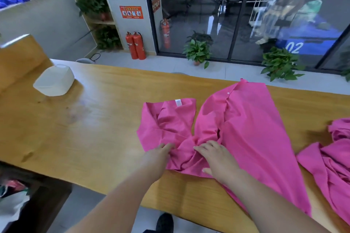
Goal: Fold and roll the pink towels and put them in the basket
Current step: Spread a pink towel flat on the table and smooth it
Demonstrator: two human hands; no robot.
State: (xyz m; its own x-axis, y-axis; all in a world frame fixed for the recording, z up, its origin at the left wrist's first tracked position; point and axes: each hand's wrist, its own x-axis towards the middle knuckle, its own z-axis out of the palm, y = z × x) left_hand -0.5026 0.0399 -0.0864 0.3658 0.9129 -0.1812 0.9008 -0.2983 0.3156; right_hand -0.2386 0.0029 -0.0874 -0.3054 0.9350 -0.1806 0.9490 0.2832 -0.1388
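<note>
A pink towel (246,128) lies spread and creased on the wooden bench (94,128), bunched into a knot of folds at its near middle. The right hand (217,159) rests flat on that knot, fingers straight and spread, its grip open. The left hand (159,155) meets the towel's left part at the same knot; whether its grip pinches the cloth or only touches it cannot be told. A pile (333,157) of pink cloth lies just right of the towel. A white jug (54,80) stands well left of it.
</note>
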